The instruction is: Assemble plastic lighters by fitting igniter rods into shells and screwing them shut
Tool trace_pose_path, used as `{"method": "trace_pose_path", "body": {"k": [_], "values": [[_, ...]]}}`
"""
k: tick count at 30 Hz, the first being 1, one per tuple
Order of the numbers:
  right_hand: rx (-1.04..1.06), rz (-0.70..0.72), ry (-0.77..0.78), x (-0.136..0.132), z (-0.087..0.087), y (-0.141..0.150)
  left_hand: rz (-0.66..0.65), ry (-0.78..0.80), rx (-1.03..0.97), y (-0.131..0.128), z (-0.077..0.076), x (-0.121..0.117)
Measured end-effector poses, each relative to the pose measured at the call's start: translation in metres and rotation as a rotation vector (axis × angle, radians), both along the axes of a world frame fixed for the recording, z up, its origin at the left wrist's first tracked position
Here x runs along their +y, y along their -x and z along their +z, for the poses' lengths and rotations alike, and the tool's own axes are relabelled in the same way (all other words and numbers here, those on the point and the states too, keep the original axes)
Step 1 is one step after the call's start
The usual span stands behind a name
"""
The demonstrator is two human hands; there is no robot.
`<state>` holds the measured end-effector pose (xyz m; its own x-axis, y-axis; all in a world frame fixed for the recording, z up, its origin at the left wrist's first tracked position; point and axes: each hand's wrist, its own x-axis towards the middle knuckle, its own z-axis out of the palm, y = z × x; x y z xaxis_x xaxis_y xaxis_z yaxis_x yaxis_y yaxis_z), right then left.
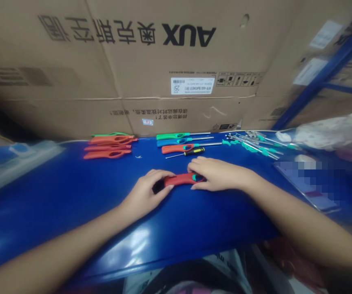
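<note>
A red gas lighter [180, 179] with a teal trigger lies level between my hands, low over the blue table. My left hand [149, 188] pinches its left end between thumb and fingers. Around the trigger end, my right hand [214, 173] is closed, and it hides whatever extends to the right. Just beyond lies a screwdriver [194, 151] with a black and yellow handle. Behind it, assembled lighters in green [170, 136], blue [171, 142] and red [176, 149] lie side by side, their metal tubes pointing right.
Several orange and green lighter shells [108, 154] are stacked at the back left. Metal tubes with teal parts [255, 145] lie in a heap at the back right, near a flat purple object [304, 183]. A large cardboard box [127, 81] walls off the rear of the blue table [108, 237].
</note>
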<state>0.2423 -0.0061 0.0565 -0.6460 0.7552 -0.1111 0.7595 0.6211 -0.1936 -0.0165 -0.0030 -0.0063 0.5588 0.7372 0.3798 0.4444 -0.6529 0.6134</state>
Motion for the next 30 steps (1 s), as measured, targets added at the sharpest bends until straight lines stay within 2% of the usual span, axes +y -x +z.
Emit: {"method": "trace_pose_path", "body": {"k": [2,4,9,12,17,20,23,26,28,30], "values": [[0.067,-0.013,0.054,0.003,0.000,-0.006,0.012,0.020,-0.026,0.001,0.001,0.003],[0.121,-0.053,0.034,0.006,0.003,-0.016,0.035,0.025,-0.044,0.003,0.004,0.007],[0.222,-0.194,-0.258,0.014,0.010,-0.036,0.144,-0.060,-0.048,0.013,0.015,0.023],[0.175,-0.260,-0.406,0.015,0.009,-0.037,0.176,-0.126,-0.030,0.017,0.021,0.028],[0.098,-0.232,-0.463,0.012,0.009,-0.030,0.163,-0.287,0.041,0.015,0.027,0.025],[0.130,-0.253,-0.530,0.016,0.008,-0.036,0.128,-0.374,0.223,0.018,0.032,0.028],[0.247,-0.326,-0.560,0.029,0.003,-0.048,0.192,-0.389,0.421,0.037,0.046,0.042],[0.353,-0.407,-0.502,0.048,-0.007,-0.055,0.356,-0.308,0.420,0.069,0.065,0.060],[0.406,-0.398,-0.444,0.062,-0.014,-0.054,0.427,-0.218,0.501,0.093,0.074,0.071],[0.459,-0.322,-0.380,0.076,-0.020,-0.049,0.438,-0.115,0.544,0.114,0.076,0.079]]}}
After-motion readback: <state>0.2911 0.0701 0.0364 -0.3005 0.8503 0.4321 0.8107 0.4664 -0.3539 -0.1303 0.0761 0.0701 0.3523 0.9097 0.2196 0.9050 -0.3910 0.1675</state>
